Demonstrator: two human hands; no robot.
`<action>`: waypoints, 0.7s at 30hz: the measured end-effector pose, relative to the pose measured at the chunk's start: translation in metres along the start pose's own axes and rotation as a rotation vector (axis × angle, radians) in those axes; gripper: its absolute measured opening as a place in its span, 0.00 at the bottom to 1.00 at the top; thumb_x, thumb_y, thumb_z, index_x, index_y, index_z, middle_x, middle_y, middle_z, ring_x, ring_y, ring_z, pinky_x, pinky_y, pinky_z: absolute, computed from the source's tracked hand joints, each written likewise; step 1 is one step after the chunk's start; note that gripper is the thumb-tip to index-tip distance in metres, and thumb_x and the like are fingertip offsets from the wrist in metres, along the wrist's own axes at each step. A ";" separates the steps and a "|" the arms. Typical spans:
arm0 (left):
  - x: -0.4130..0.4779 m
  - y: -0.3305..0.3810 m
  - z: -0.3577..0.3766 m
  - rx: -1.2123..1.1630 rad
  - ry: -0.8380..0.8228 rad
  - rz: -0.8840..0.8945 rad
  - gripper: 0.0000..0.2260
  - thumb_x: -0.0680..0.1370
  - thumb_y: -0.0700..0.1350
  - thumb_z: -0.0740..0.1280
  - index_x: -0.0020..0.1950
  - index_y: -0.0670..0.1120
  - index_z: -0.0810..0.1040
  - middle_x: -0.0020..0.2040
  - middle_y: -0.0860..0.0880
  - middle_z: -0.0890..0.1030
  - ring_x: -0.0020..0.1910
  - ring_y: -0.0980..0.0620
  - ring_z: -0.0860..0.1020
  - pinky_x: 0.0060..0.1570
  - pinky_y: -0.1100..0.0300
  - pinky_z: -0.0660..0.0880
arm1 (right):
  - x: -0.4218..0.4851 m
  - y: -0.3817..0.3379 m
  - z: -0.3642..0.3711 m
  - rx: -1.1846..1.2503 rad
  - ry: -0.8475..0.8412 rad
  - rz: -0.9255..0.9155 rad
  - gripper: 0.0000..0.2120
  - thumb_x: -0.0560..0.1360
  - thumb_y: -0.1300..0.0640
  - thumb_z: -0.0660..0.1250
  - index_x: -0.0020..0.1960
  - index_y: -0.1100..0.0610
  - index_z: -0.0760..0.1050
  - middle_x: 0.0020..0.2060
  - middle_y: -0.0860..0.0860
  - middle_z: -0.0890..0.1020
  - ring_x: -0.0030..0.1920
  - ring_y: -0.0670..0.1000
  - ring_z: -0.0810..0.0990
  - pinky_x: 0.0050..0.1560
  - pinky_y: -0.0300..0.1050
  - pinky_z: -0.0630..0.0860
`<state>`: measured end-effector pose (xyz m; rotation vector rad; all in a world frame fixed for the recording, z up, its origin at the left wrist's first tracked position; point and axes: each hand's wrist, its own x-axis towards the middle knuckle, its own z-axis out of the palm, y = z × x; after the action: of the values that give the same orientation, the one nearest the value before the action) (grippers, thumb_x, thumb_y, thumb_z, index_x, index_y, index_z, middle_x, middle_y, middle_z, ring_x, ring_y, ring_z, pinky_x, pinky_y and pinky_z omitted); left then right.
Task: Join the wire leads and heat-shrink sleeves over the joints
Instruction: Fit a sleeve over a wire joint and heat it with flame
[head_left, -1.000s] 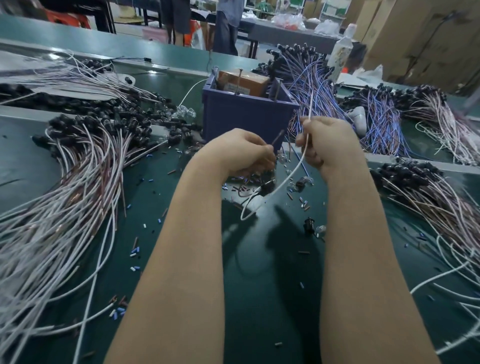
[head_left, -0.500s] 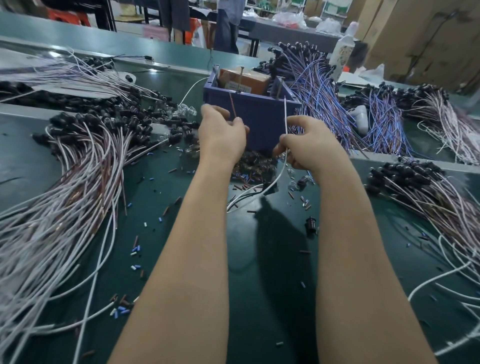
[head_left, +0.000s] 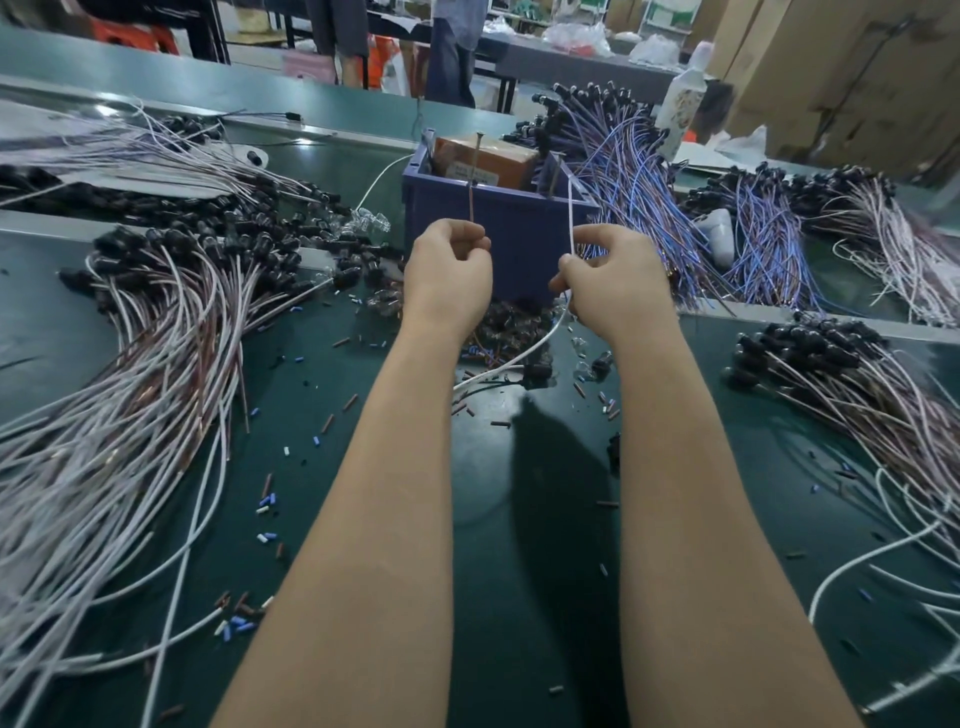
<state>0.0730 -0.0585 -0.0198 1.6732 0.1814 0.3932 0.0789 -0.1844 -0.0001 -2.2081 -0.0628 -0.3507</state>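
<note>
Change since half a second ago: left hand (head_left: 449, 270) fingers (head_left: 470, 248), then stretched up against the bin, are now curled in and pinch the brown lead. Right hand (head_left: 615, 283) keeps its grip and place.

Items:
- Brown lead (head_left: 471, 208), one: upright, rising from the left fingers, in front of the bin.
- White wire (head_left: 570, 218), one: pinched in the right hand's fingers; its top stands above them, and the rest runs down and left onto the table (head_left: 519, 545) below both hands.
- Bin (head_left: 509, 228), one, blue: just beyond both sets of fingers, carrying one brown box (head_left: 485, 158).
- White-and-brown wire bundles, two near ones: one (head_left: 130, 389) well left of the left fingers, one (head_left: 857, 395) well right of the right fingers.
- Blue wire bundles, two: (head_left: 623, 171) and (head_left: 758, 234), beyond and right of the right fingers.
- Bottle (head_left: 681, 111), one: far beyond the right fingers.
- Cut sleeve bits (head_left: 265, 506): many, scattered over the table, too small to count.
</note>
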 end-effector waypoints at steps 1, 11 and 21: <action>0.000 0.000 0.000 0.002 -0.005 0.002 0.07 0.78 0.37 0.59 0.53 0.46 0.73 0.55 0.45 0.80 0.56 0.47 0.78 0.61 0.52 0.73 | 0.000 0.000 0.001 -0.005 0.011 -0.011 0.17 0.77 0.62 0.61 0.65 0.57 0.72 0.36 0.49 0.81 0.28 0.39 0.72 0.44 0.41 0.75; 0.002 0.001 0.000 0.002 -0.024 0.011 0.10 0.78 0.37 0.59 0.56 0.43 0.75 0.56 0.45 0.80 0.54 0.47 0.78 0.59 0.53 0.74 | -0.003 -0.003 0.006 -0.063 -0.016 -0.031 0.17 0.79 0.60 0.61 0.67 0.56 0.72 0.56 0.57 0.81 0.58 0.54 0.79 0.63 0.51 0.72; 0.000 0.003 0.001 -0.009 -0.028 -0.006 0.07 0.78 0.38 0.59 0.52 0.46 0.75 0.56 0.45 0.80 0.57 0.46 0.78 0.61 0.50 0.74 | 0.000 0.001 0.004 -0.035 -0.008 0.004 0.11 0.76 0.62 0.61 0.55 0.57 0.79 0.37 0.50 0.82 0.33 0.41 0.78 0.45 0.41 0.75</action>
<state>0.0728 -0.0600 -0.0171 1.6677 0.1635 0.3661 0.0796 -0.1816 -0.0031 -2.2437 -0.0570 -0.3429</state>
